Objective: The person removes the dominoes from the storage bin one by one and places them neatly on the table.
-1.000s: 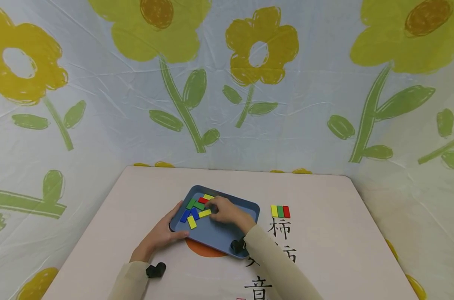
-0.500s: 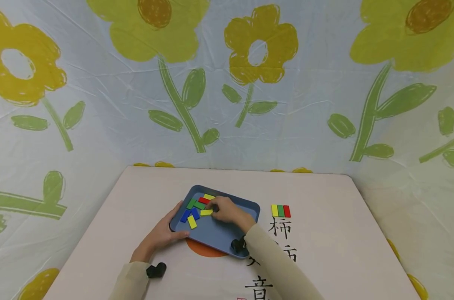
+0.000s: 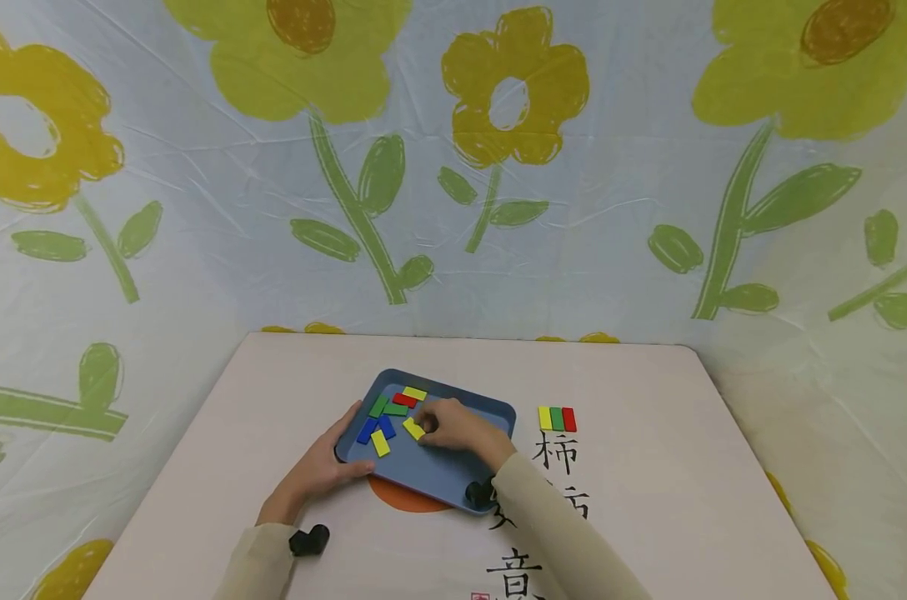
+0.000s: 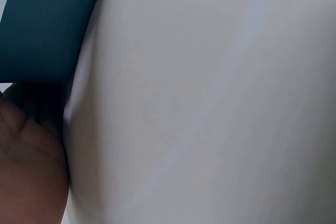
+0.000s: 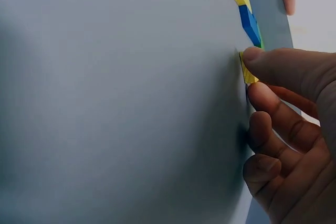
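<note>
A blue-grey tray (image 3: 438, 475) lies on the table, turned at an angle. My left hand (image 3: 318, 467) holds its left corner, thumb at the front rim and fingers along the left side. Inside the tray, the thumb and forefinger of my right hand (image 3: 457, 425) pinch a small yellow rectangular block (image 5: 248, 69), tilted against the tray floor in the right wrist view. Left of it lie loose blocks: blue (image 3: 387, 427), green (image 3: 395, 410), red (image 3: 404, 400) and another yellow one at the front. In the left wrist view the tray wall (image 4: 47, 24) hides most of the fingers.
To the right of the tray, a yellow, a green and a red block (image 3: 557, 418) stand side by side in a row on the table. Black characters (image 3: 515, 575) and an orange disc (image 3: 404, 496) are printed on the tabletop. Flowered cloth (image 3: 611, 208) hangs behind.
The yellow block at my right fingertips has turned from lying nearly crosswise to a slant, its far end swinging toward the back. My left hand and the tray hold still.
</note>
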The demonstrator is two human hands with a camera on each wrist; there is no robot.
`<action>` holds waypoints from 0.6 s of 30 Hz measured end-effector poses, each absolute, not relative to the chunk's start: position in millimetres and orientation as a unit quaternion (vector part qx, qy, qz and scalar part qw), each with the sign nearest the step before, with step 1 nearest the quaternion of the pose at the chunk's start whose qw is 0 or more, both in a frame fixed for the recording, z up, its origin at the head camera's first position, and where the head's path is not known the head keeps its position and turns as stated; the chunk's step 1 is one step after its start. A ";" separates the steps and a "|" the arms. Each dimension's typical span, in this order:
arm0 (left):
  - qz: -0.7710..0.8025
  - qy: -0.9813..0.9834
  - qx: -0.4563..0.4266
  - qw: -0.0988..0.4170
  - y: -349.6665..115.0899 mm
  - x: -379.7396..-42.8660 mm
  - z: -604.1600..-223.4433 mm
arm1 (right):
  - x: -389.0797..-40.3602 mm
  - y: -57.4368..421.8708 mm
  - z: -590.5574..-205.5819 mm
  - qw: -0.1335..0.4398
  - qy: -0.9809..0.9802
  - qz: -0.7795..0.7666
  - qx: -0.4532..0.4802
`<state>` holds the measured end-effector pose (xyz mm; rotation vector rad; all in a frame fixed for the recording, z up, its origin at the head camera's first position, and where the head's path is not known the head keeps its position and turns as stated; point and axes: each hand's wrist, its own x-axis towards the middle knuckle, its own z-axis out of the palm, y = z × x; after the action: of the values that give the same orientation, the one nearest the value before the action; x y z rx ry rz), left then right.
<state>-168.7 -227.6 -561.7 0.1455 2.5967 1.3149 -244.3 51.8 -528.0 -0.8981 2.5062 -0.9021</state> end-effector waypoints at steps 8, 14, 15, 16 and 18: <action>0.445 0.887 0.048 0.113 -228.4 -167.7 -562.7 | -239.7 47.5 -525.3 0.180 0.872 -0.323 -0.322; 0.439 0.890 0.044 0.115 -227.3 -167.5 -561.8 | -241.9 46.6 -525.4 0.184 0.869 -0.321 -0.328; 0.439 0.890 0.043 0.115 -227.0 -167.4 -561.7 | -242.8 46.7 -526.3 0.179 0.872 -0.317 -0.328; 0.439 0.890 0.042 0.115 -226.8 -167.6 -561.8 | -244.2 46.7 -527.0 0.173 0.874 -0.314 -0.328; 0.439 0.890 0.042 0.116 -226.3 -167.9 -561.7 | -246.2 46.7 -528.2 0.160 0.878 -0.307 -0.329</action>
<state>-167.9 -226.3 -561.7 0.1220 2.6077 1.2848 -246.2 46.7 -528.2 -0.9409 2.5093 -0.8758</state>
